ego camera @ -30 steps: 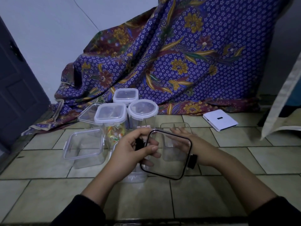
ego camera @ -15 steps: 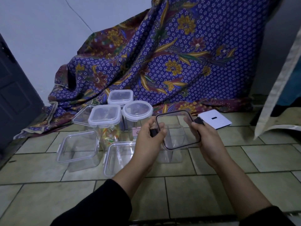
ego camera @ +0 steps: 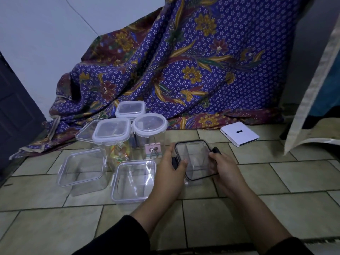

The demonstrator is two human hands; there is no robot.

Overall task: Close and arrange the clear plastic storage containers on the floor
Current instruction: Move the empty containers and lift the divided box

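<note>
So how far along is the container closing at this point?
Done: three lidded jars stand grouped by the cloth. In hand: left hand and right hand set the black-rimmed lid on its container. Left: two open square containers lack lids, and a loose clear lid lies behind; final arranging remains.
</note>
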